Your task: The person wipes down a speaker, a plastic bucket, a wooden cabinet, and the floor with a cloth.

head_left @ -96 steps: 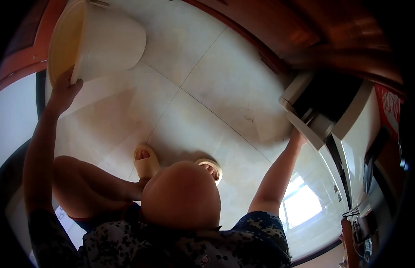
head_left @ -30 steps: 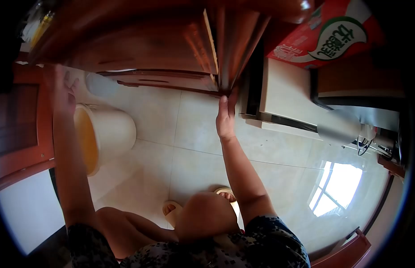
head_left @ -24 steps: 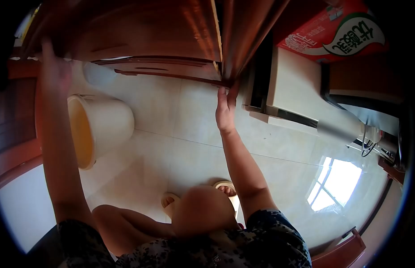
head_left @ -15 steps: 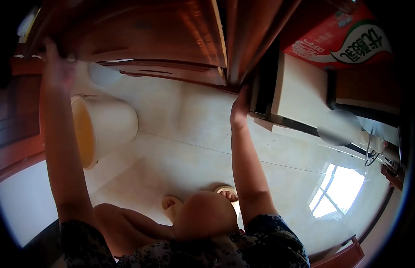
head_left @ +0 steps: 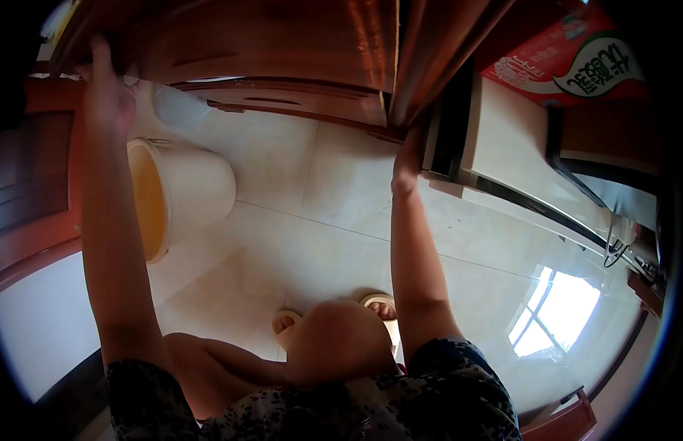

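Observation:
A dark reddish-brown wooden cabinet (head_left: 253, 44) with a carved front fills the top of the view. My left hand (head_left: 110, 95) grips its left edge, one finger lying up along the wood. At the cabinet's lower right corner is my right hand (head_left: 408, 165), closed against the wood in the narrow gap beside a white appliance (head_left: 503, 136). Most of the right hand's fingers are hidden there. Both arms reach forward past my bent knee.
A cream bucket (head_left: 202, 184) lies on its side on the tiled floor (head_left: 319, 257). On the right, a red printed carton (head_left: 533, 62) sits above the white appliance, with cables (head_left: 617, 242) nearby. A brown wooden door (head_left: 33, 169) stands at left.
The view has shifted slightly, so floor and bucket appear a little higher and further right. Both hands keep their places on the cabinet.

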`<state>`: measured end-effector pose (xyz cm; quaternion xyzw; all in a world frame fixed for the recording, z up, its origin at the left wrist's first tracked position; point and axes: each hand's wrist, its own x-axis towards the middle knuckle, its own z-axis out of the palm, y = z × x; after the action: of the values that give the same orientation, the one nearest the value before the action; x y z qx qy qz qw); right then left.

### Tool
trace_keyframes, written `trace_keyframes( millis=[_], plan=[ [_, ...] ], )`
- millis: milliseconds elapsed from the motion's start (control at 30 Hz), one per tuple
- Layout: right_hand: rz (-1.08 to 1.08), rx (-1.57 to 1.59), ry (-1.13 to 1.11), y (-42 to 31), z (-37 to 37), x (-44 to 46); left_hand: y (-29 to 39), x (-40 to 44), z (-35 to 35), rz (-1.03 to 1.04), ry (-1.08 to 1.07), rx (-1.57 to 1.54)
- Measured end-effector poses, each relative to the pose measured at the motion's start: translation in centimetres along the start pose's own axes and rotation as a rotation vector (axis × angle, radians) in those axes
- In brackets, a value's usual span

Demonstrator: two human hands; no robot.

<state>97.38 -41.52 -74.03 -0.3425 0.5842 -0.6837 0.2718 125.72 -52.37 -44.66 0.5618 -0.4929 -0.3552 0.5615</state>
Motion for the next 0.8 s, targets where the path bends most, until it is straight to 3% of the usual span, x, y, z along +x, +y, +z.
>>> trace_keyframes(
  millis=[33, 67, 167, 300, 400, 500, 600, 667, 700, 767, 800],
  plan=[
    [-0.074, 0.086, -0.032, -0.5, -0.3, -1.6, 0.0, 0.0, -0.2, -0.016, 0.027, 0.002],
    [-0.108, -0.29, -0.196, 2.8, -2.6, -3.9, -0.2, 0.1, -0.4, -0.029, 0.056, 0.005],
    [-0.184, -0.526, -0.155, -1.5, -2.9, -5.7, -1.5, 0.8, -2.3, -0.042, 0.087, 0.055],
    [0.266, -0.379, -0.176, 5.2, -0.9, -0.1, -2.2, 0.1, -3.4, -0.087, 0.025, 0.053],
    [0.061, -0.267, -0.105, 6.0, -0.5, 0.2, -4.4, -0.8, -4.2, -0.248, 0.029, -0.02],
    [0.234, -0.514, -0.121, 6.3, -1.1, -0.7, -4.5, -3.6, -3.0, -0.375, 0.029, -0.008],
    [-0.119, -0.928, -0.25, 4.0, -2.9, -2.7, -6.2, -4.3, -3.6, -0.469, 0.058, -0.016],
    [-0.149, -1.18, -0.324, 1.8, -3.3, -6.6, -7.2, -5.4, -3.3, -0.457, 0.017, 0.019],
    [-0.216, -1.211, -0.358, 1.0, -3.5, -8.3, -7.6, -6.0, -2.9, -0.453, -0.005, 0.04],
    [-0.043, -1.087, -0.479, -2.0, -3.7, -10.7, -8.0, -7.4, -2.0, -0.476, -0.054, 0.061],
    [-0.099, -1.059, -0.399, -2.3, -3.6, -10.4, -8.2, -7.9, -1.6, -0.482, -0.078, 0.071]
  ],
)
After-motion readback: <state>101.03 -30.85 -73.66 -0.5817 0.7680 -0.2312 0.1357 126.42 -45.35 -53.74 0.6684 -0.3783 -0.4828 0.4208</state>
